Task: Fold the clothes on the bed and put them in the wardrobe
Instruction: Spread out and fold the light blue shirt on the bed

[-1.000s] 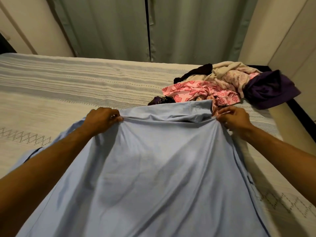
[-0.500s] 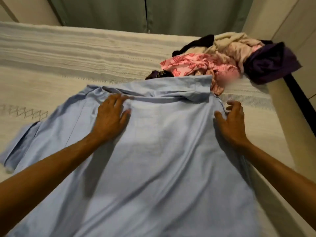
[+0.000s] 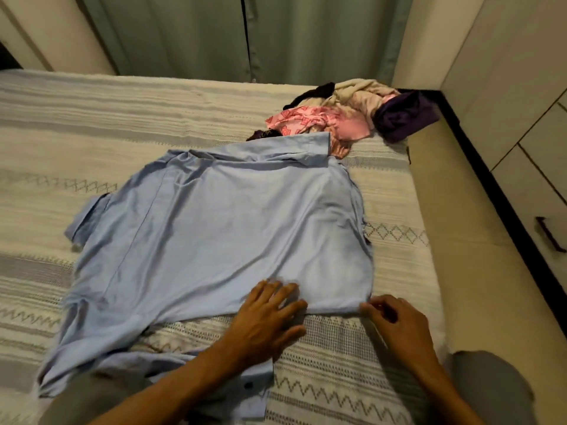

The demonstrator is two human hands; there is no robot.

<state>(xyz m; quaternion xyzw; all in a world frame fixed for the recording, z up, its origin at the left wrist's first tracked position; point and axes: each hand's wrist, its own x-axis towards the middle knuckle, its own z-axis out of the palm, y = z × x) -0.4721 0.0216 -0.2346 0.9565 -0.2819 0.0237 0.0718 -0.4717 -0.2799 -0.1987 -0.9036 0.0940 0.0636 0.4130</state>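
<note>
A light blue shirt (image 3: 221,228) lies spread back-up on the bed (image 3: 92,133), collar toward the far side. My left hand (image 3: 267,317) presses flat with spread fingers on the shirt's near hem. My right hand (image 3: 395,323) pinches the hem's right corner with curled fingers. A pile of unfolded clothes (image 3: 346,118), pink, beige and dark purple, sits at the bed's far right corner. A short sleeve (image 3: 89,219) sticks out at the shirt's left.
Closed green curtains (image 3: 245,35) hang behind the bed. A white cabinet with drawers and a dark handle (image 3: 549,237) stands along the right, past a narrow strip of floor (image 3: 460,225). My grey-clad knees show at the bottom edge.
Both hands let go of the collar, smoothed down the shirt, and now sit at its near hem. The shirt went from held up to lying flat on the bed.
</note>
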